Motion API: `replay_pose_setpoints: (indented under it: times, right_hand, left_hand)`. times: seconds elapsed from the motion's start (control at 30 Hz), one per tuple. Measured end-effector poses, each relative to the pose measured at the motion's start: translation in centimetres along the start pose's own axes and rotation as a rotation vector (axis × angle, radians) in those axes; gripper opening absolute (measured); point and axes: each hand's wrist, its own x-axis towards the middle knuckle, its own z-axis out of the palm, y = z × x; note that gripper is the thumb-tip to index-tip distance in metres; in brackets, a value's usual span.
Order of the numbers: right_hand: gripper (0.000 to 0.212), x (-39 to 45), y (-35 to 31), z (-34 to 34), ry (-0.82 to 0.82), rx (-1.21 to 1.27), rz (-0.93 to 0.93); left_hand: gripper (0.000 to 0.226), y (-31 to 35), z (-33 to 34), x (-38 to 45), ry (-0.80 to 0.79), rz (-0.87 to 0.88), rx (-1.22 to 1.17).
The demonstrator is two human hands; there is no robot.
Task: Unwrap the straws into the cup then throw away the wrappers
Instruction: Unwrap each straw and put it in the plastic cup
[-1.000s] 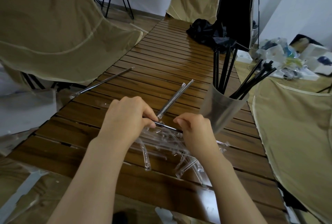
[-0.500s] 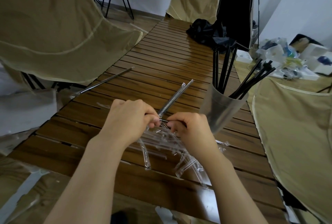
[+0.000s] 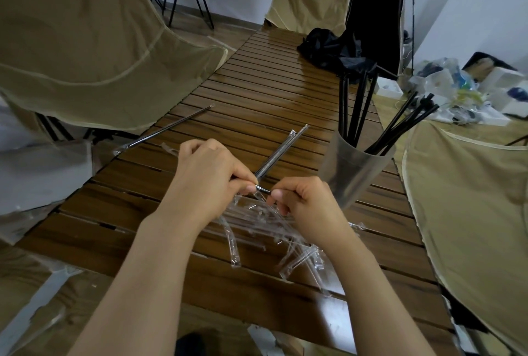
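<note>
cup (image 3: 353,173) holds black straws (image 3: 357,110); both hands' fingers (image 3: 248,184) pinch one wrapped straw (image 3: 274,155).

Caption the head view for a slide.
Both hands pinch a wrapped straw over empty wrappers, beside the cup.

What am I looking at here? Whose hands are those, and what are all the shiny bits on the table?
There is no machine here. A person wears a camera on their head, so you look down at their own two hands. The left hand and the right hand pinch the ends of one thin dark straw between their fingers, over the slatted wooden table. The shiny bits are a pile of clear wrappers, already empty. Two wrapped straws lie past the hands, and another wrapped straw lies further left. The see-through cup on the right holds the black straws already unwrapped.
</note>
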Motion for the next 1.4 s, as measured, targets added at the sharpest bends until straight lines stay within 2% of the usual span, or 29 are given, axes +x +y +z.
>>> replay_pose_setpoints:
  times: [0.1,0.2,0.23,0.3,0.37,0.47,0.7,0.87,1.0,1.4]
  right_hand:
    - [0.022,-0.2,-0.2,-0.1,0.002,0.033,-0.014]
    - [0.005,-0.3,-0.6,0.4,0.037,-0.051,-0.095]
    - [0.009,-0.3,-0.7,0.6,0.057,-0.085,-0.124]
    - [0.004,-0.2,-0.9,1.0,0.133,-0.132,-0.174]
    - [0.011,-0.2,-0.9,1.1,0.187,-0.149,-0.195]
    - [0.016,-0.3,-0.9,1.3,0.194,-0.184,-0.207]
    - [0.005,0.0,-0.5,1.7,0.212,-0.207,-0.342]
    - [0.015,-0.1,-0.6,1.8,0.270,-0.212,-0.300]
    - [0.017,-0.1,-0.6,1.7,0.270,-0.200,-0.215]
    - [0.005,0.1,-0.8,1.0,0.149,-0.120,-0.081]
  left_hand:
    - [0.014,-0.2,0.1,0.0,-0.011,0.004,0.002]
    - [0.014,-0.6,0.0,0.0,-0.049,-0.024,-0.004]
    - [0.014,-0.7,0.0,-0.1,-0.070,-0.041,-0.019]
    - [0.015,-0.8,-0.1,-0.2,-0.111,-0.066,-0.078]
    - [0.015,-0.7,0.0,-0.2,-0.127,-0.078,-0.136]
    - [0.014,-0.6,0.2,-0.1,-0.172,-0.105,-0.183]
    - [0.020,-0.7,0.2,-0.1,-0.239,-0.149,-0.224]
    - [0.027,-0.1,0.3,-0.2,-0.260,-0.142,-0.217]
    - [0.022,0.1,0.4,-0.1,-0.276,-0.138,-0.237]
    - [0.028,-0.3,0.5,-0.1,-0.264,-0.139,-0.229]
